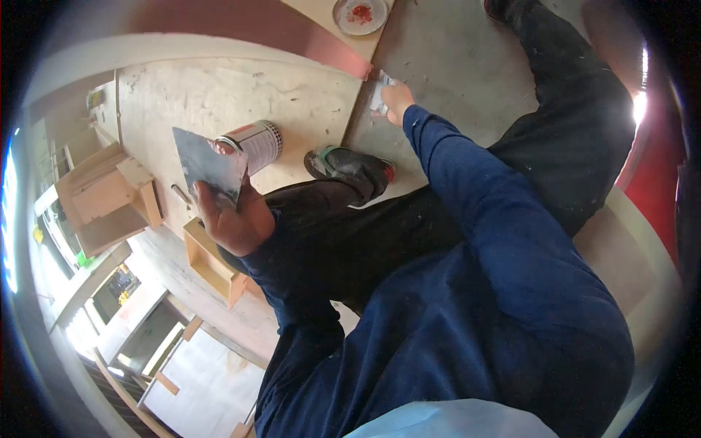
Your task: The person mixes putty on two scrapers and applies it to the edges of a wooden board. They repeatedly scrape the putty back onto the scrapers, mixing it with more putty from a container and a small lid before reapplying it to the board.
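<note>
My left hand (pixel 237 223) is wrapped round a flat grey metal plate (pixel 208 162), which has pinkish paste near its right edge. Just behind the plate a metal can (pixel 255 140) lies on or stands over the pale board. At the end of a long pink-coated strip (pixel 321 52), my right hand (pixel 398 101) grips a small whitish tool (pixel 379 95), partly hidden by the fingers. A round white lid (pixel 349 16) with red paste on it lies beyond the strip.
A pale wooden board (pixel 307 95) spans the upper left. My shoe (pixel 347 164) and outstretched legs are at centre and right. Wooden boxes (pixel 102 193) and a small open tray (pixel 208 255) stand at the left. A white panel (pixel 204 379) is at lower left.
</note>
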